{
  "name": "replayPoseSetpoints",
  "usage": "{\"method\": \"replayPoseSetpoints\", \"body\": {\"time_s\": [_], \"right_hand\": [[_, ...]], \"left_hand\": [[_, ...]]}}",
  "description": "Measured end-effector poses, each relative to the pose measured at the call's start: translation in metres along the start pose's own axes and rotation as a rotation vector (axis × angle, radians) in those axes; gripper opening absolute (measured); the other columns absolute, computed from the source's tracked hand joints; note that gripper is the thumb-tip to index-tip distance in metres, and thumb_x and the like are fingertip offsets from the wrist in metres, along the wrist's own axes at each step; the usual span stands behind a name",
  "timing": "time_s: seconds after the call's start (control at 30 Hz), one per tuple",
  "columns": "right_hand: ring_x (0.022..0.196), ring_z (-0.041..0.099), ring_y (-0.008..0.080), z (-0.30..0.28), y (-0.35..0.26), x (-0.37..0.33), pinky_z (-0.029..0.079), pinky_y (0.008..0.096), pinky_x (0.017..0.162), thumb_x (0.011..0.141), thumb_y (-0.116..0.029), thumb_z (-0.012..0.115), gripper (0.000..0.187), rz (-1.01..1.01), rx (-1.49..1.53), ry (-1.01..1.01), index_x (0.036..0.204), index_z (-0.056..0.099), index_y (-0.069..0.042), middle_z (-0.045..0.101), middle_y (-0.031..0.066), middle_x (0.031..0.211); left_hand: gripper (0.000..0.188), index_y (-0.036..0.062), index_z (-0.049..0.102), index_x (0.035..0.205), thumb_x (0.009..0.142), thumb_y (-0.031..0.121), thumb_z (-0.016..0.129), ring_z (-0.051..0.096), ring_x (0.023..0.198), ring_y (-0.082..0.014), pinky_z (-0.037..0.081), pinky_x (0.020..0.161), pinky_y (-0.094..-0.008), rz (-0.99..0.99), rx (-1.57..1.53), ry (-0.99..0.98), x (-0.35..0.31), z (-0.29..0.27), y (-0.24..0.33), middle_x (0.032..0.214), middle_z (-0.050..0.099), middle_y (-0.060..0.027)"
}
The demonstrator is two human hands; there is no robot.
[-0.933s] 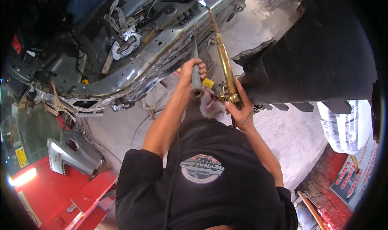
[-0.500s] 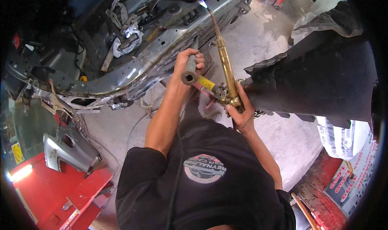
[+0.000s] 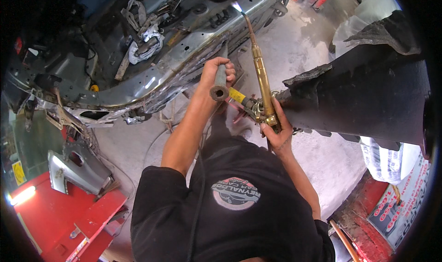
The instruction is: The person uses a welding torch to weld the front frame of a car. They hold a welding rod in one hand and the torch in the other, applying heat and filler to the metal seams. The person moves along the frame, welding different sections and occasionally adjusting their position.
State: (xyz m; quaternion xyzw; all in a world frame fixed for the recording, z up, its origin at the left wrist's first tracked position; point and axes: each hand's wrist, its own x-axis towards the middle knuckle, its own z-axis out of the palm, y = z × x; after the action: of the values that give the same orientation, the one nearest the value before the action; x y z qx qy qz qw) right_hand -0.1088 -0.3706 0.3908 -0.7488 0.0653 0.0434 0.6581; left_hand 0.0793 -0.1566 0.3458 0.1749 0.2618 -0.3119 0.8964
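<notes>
My left hand is wrapped round a grey metal pipe, its hollow end turned up at me and its far part reaching to the car body's edge. In my right hand is a brass gas torch, held by its valve end. A small bright flame burns at the torch's bent tip, in front of or above the metal frame; how near it is to the surface I cannot tell. The stripped grey car body spreads across the upper left, with rags lying on it.
A large black panel with torn edges stands close on the right. At lower left, a silver fender piece rests on a red surface. A thin cable runs over the floor. A printed sign leans at lower right.
The torch has shifted slightly right in the picture, its flame with it. The pipe's near end sits a little lower and further right. Both grips stay the same.
</notes>
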Motion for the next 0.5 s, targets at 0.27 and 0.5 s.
{"method": "replayPoseSetpoints", "body": {"time_s": [0.27, 0.5], "right_hand": [[0.105, 0.063, 0.0156, -0.002, -0.010, 0.000, 0.052, 0.0304, 0.092, 0.088, -0.003, 0.063, 0.075, 0.089, 0.076, -0.063, 0.158, 0.038, -0.004, 0.065, 0.0119, 0.125], [0.108, 0.063, 0.0166, -0.003, 0.003, 0.008, 0.050, 0.0304, 0.096, 0.088, -0.003, 0.065, 0.075, 0.031, -0.001, -0.070, 0.158, 0.038, -0.001, 0.065, 0.0123, 0.125]], "left_hand": [[0.012, 0.0078, 0.045, 0.092, 0.094, 0.014, 0.056, 0.046, 0.054, -0.0134, 0.040, 0.044, -0.0291, 0.119, 0.126, 0.082, -0.014, -0.024, -0.046, 0.074, 0.050, -0.0040], [0.015, 0.0091, 0.044, 0.103, 0.093, 0.012, 0.056, 0.048, 0.055, -0.0147, 0.040, 0.043, -0.0314, 0.080, 0.004, 0.078, -0.025, -0.060, -0.064, 0.073, 0.050, -0.0037]]}}
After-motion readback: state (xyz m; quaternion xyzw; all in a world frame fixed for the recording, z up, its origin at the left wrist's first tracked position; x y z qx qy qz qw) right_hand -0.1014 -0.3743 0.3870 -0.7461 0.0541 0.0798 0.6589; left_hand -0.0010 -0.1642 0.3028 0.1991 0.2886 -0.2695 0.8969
